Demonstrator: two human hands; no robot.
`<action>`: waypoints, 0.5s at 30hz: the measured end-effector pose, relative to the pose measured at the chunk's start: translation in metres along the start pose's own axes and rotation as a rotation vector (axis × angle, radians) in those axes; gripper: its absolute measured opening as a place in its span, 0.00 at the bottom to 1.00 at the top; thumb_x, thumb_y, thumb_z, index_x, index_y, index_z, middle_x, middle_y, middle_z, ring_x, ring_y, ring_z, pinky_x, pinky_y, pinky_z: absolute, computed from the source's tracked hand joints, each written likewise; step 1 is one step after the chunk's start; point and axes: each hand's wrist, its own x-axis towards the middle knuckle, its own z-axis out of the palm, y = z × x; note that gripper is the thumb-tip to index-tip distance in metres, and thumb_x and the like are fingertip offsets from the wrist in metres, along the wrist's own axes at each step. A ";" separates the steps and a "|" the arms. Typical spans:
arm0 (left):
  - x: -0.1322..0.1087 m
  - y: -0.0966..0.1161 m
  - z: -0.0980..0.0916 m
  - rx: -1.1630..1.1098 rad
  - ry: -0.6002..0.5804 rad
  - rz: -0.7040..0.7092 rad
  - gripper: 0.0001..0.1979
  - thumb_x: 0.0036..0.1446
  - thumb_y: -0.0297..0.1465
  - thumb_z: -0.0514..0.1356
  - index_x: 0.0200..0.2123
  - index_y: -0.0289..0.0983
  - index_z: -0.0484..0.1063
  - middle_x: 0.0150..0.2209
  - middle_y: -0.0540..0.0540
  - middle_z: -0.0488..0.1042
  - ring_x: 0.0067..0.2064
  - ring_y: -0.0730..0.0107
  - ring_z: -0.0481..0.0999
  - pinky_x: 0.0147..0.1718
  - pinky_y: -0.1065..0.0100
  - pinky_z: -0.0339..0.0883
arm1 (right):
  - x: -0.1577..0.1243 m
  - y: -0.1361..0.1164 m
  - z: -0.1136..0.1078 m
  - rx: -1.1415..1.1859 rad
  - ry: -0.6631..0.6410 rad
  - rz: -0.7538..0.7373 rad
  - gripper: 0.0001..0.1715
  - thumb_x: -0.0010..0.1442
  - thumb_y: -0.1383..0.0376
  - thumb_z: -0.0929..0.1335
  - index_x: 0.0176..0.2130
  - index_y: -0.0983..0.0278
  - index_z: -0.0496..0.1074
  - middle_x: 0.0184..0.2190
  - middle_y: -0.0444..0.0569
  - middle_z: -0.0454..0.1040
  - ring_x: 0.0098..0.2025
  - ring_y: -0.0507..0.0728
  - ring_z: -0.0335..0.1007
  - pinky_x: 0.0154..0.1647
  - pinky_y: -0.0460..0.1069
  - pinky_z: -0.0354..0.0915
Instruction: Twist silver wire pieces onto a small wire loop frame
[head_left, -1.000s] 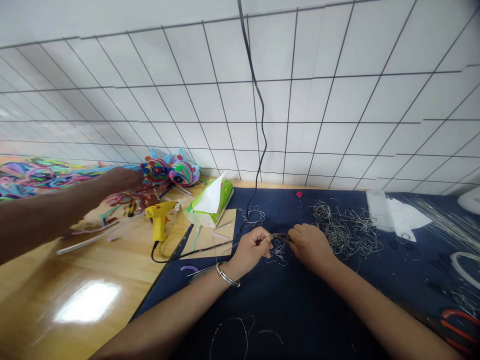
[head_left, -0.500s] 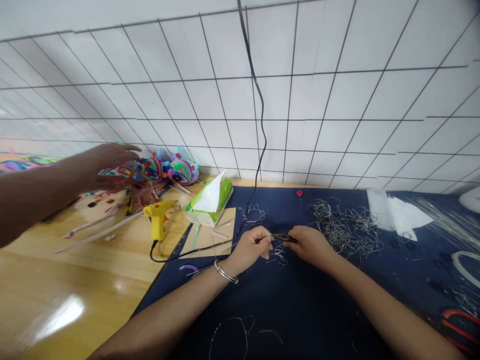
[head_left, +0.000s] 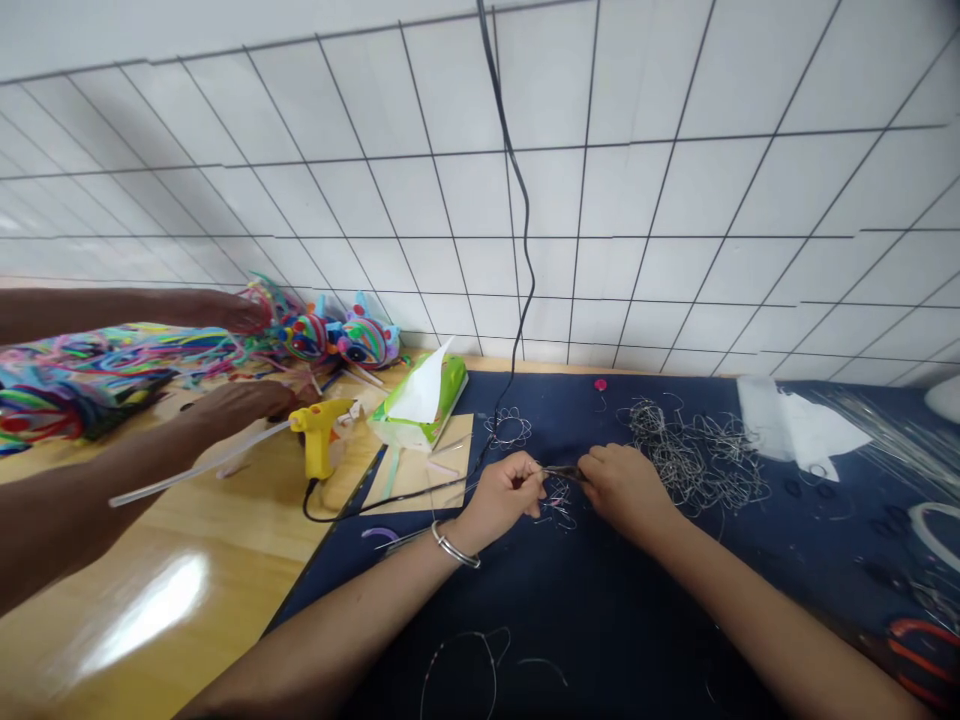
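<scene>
gripping dark pliers (head_left: pixel 564 472), our right hand (head_left: pixel 626 490) sits beside tangled wire (head_left: pixel 701 465). their tips point toward our left hand (head_left: pixel 504 500), whose hold we cannot tell.

1. On my left is a yellow glue gun (head_left: pixel 318 450).
2. Near it I see a green tissue pack (head_left: pixel 451 388) – white tissue (head_left: pixel 420 393) sticks out.
3. Before me, a black cable (head_left: pixel 527 212) hangs along the tiled wall (head_left: pixel 637 190).

Right hand (head_left: pixel 628 492) grips dark pliers (head_left: pixel 564 472); left hand (head_left: pixel 504 497) pinches at their tip, detail too small to identify. Tangled wire (head_left: pixel 694 460) lies beside the right hand on blue cloth (head_left: pixel 592 610). At left, a co-worker's hands (head_left: pixel 238 312) are near colourful cords (head_left: pixel 172 345) and a yellow glue gun (head_left: pixel 318 448).
</scene>
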 end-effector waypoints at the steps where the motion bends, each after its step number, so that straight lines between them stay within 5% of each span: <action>1: 0.000 0.000 0.000 -0.009 -0.004 -0.005 0.09 0.52 0.34 0.55 0.27 0.33 0.63 0.23 0.52 0.69 0.18 0.81 0.67 0.20 0.78 0.59 | 0.000 0.001 0.000 0.013 -0.018 0.004 0.08 0.55 0.63 0.63 0.27 0.63 0.66 0.26 0.46 0.68 0.31 0.53 0.61 0.30 0.47 0.48; 15: 0.010 -0.008 -0.007 -0.229 0.010 -0.130 0.09 0.50 0.34 0.56 0.29 0.33 0.66 0.22 0.50 0.70 0.17 0.80 0.67 0.17 0.77 0.60 | 0.009 0.019 0.000 0.131 -0.095 0.024 0.14 0.56 0.58 0.62 0.27 0.64 0.68 0.27 0.46 0.67 0.33 0.52 0.61 0.34 0.45 0.51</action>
